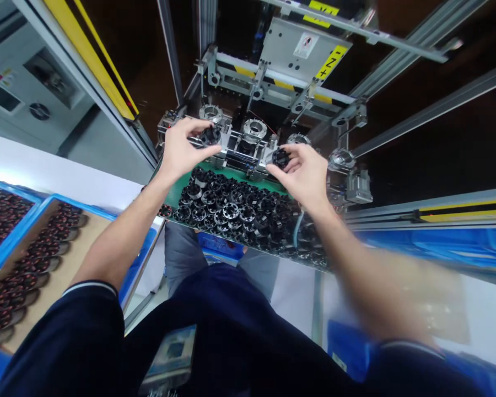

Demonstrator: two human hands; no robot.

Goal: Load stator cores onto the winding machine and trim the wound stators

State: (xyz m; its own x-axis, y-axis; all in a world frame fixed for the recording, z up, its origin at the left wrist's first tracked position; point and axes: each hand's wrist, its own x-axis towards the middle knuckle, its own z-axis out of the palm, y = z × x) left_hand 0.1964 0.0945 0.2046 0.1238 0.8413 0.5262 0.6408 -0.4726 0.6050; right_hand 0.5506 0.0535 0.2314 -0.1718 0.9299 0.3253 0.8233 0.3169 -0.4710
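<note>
My left hand has its thumb and fingers closed round a black ring-shaped part, held just in front of the leftmost metal ring fixture. In my right hand is another black toothed ring part, pinched between thumb and fingers. It is in front of and to the right of the middle ring fixture. Below both hands lies a heap of similar black ring parts on a green surface. My right hand partly covers a third ring fixture.
A machine frame with a grey plate rises behind the fixtures. Blue trays on the left hold rows of dark parts with reddish marks. Yellow-striped posts flank the left side. Blue bins are at the right.
</note>
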